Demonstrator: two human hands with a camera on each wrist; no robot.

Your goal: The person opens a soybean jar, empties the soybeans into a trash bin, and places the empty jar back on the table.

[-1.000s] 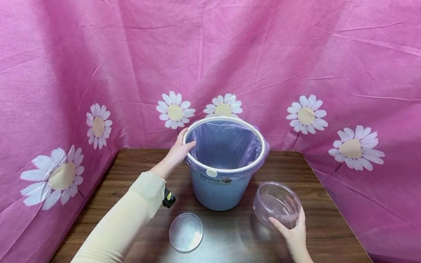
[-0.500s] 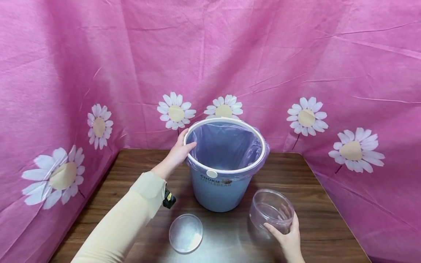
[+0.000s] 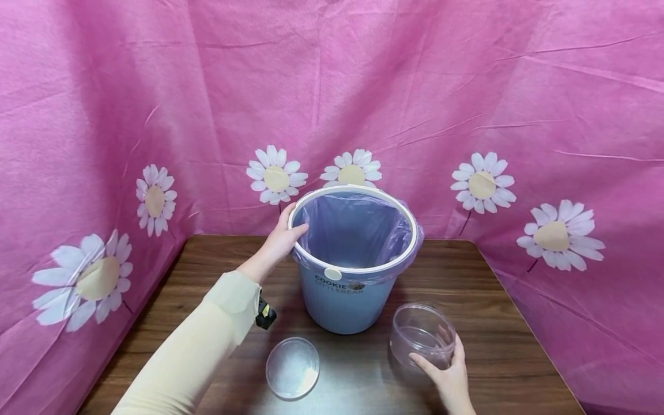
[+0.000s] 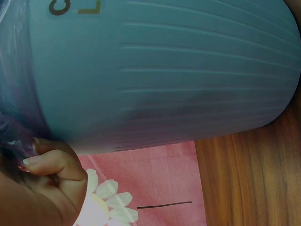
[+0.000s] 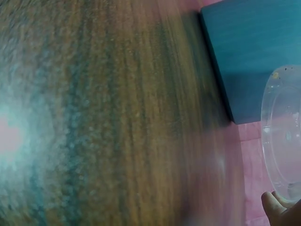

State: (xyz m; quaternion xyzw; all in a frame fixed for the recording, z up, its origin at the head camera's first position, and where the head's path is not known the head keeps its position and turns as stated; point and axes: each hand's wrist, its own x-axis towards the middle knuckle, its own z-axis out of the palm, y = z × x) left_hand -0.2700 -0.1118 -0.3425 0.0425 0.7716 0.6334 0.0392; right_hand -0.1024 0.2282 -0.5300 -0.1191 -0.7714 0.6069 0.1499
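Observation:
A blue trash bin [image 3: 344, 308] with a white rim ring and a purple liner bag [image 3: 396, 236] stands upright on the table. My left hand [image 3: 280, 239] grips the bin's rim at its left side, thumb over the ring; the left wrist view shows the hand [image 4: 56, 176] at the bag's folded edge. In front of the bin's right side, my right hand [image 3: 448, 372] holds a clear round plastic container [image 3: 421, 334] by its side, mouth up. In the right wrist view the container [image 5: 284, 134] shows a few small specks near its edge.
A clear round lid [image 3: 293, 368] lies flat on the wooden table [image 3: 233, 328], in front of the bin and left of the container. Pink cloth [image 3: 415, 86] printed with daisies hangs behind and along both sides. The table's right edge [image 3: 524, 323] slants toward the front.
My right hand has moved left and down with the clear container, which now looks less tilted. The left hand, bin and lid have stayed in place.

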